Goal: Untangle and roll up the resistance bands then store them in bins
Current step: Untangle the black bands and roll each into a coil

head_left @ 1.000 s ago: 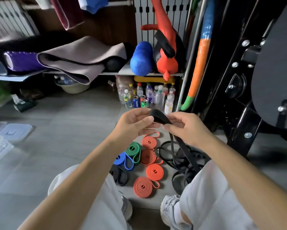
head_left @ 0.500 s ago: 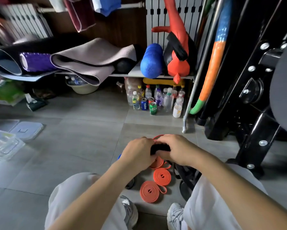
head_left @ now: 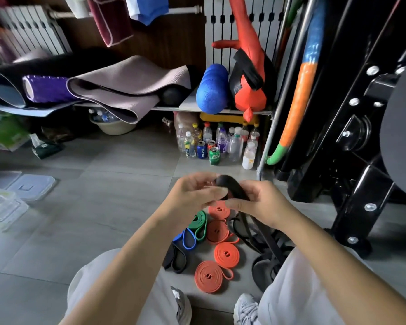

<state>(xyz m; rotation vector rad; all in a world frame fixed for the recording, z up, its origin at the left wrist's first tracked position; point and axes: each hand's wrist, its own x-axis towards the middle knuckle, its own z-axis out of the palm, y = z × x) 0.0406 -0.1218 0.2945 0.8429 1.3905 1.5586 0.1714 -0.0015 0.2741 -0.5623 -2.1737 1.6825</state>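
Note:
I hold a black resistance band (head_left: 230, 187) in front of me, its end folded into a small roll between both hands. My left hand (head_left: 195, 193) pinches the roll from the left. My right hand (head_left: 260, 202) grips it from the right, and the loose tail hangs down to a tangled black pile (head_left: 265, 252) on the floor. Several rolled orange bands (head_left: 226, 254) lie below my hands. A rolled green band (head_left: 198, 222), a blue band (head_left: 187, 240) and a small black band (head_left: 176, 259) lie to their left.
Clear plastic bins (head_left: 2, 209) and lids (head_left: 30, 186) sit on the floor at far left. Bottles and cans (head_left: 217, 144) stand under a shelf of mats and rollers (head_left: 126, 83). A black gym machine (head_left: 361, 137) fills the right side. My knees and shoes frame the bands.
My hands dropped low over the bands half a second ago, then rose again. The flat black band end is now folded into a small roll between my fingers.

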